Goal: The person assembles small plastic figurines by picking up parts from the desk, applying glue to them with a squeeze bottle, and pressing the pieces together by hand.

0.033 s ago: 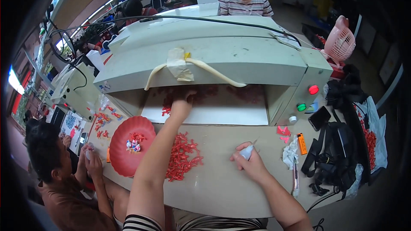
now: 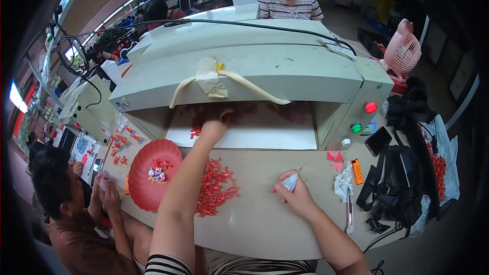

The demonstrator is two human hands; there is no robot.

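My left hand [image 2: 216, 125] reaches into the opening of a pale grey-green box-shaped machine [image 2: 244, 69]. Its fingers are lost in shadow among small red plastic figures [image 2: 195, 131] on the white floor inside, so their grip cannot be made out. Over the table, my right hand [image 2: 294, 193] is closed around a small squeeze bottle [image 2: 290, 182] with a thin needle tip pointing up and away. Between my arms, next to the left forearm, lies a heap of red figures [image 2: 216, 191]. A red scalloped bowl [image 2: 140, 186] left of that forearm holds a few red and some white-and-blue painted pieces.
A co-worker [image 2: 63, 209] sits at the left, holding a small piece; another person [image 2: 290, 2] is behind the machine. To the right lie an orange lighter [image 2: 357, 171], crumpled tissue [image 2: 344, 183], a pen [image 2: 350, 214], a phone [image 2: 379, 141] and a black strapped bag [image 2: 392, 178].
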